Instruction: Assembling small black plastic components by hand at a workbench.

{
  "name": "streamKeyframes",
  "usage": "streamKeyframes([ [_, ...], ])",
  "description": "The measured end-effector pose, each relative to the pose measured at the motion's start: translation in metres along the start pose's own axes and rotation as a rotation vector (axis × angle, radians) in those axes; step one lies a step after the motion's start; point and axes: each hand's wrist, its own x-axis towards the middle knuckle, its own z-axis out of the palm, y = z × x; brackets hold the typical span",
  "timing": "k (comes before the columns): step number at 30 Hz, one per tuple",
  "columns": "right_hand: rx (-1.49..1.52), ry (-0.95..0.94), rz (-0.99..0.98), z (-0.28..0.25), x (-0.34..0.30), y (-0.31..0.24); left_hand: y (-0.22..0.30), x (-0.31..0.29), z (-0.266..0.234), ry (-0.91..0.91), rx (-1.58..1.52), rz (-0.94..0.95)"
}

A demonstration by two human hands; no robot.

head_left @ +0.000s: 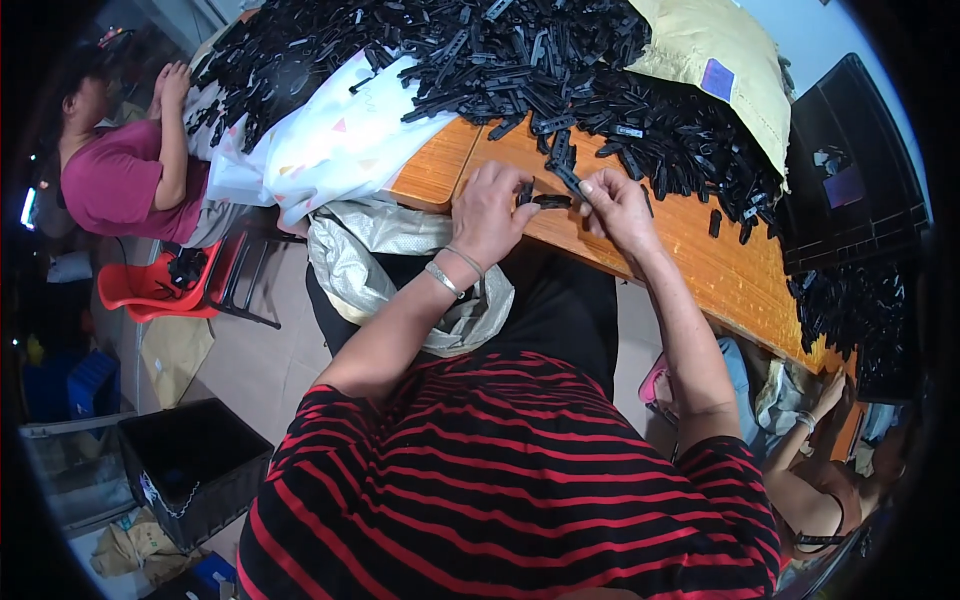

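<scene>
My left hand [490, 210] is at the table's front edge, its thumb and fingers closed on a small dark piece [525, 192] that they partly hide. To its right, my right hand [620, 212] pinches a slim black plastic piece [568, 180] with slots along it, between thumb and forefinger. Another short black piece [552, 201] lies between the two hands, close to the left fingertips. Just beyond the hands spreads a big heap of similar black plastic pieces [530, 70].
The wooden table [690, 240] carries the heap, with a white patterned plastic bag [340, 145] left and a tan sack [720, 50] at back right. A woven sack [370, 240] lies over my lap. Co-workers [120, 190] sit left and right. A black crate [195, 465] stands on the floor.
</scene>
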Motion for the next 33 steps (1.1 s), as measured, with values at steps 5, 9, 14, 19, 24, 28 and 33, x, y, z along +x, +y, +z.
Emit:
streamKeyframes([
  [5, -0.01, -0.05, 0.009, -0.001, 0.001, 0.006, -0.019, 0.018, 0.008, 0.001, 0.071, 0.064],
  [9, -0.003, -0.039, 0.056, 0.001, 0.001, 0.0, -0.023, 0.034, 0.007, 0.122, 0.049, 0.058],
  [14, 0.023, -0.112, 0.036, 0.0, 0.004, 0.004, -0.015, 0.032, 0.005, -0.218, -0.744, -0.333],
  [19, 0.031, -0.092, 0.074, 0.005, 0.0, 0.0, -0.016, 0.03, 0.007, -0.362, -0.855, -0.45],
  [24, 0.008, -0.062, 0.078, 0.005, 0.001, 0.002, -0.013, 0.028, 0.013, -0.248, -0.542, -0.325],
  [28, -0.019, -0.066, 0.105, 0.007, 0.003, 0.001, -0.015, 0.023, 0.016, -0.221, -0.422, -0.33],
  [33, -0.101, -0.087, 0.161, 0.01, 0.006, -0.009, -0.017, 0.027, 0.017, -0.226, -0.325, -0.352],
])
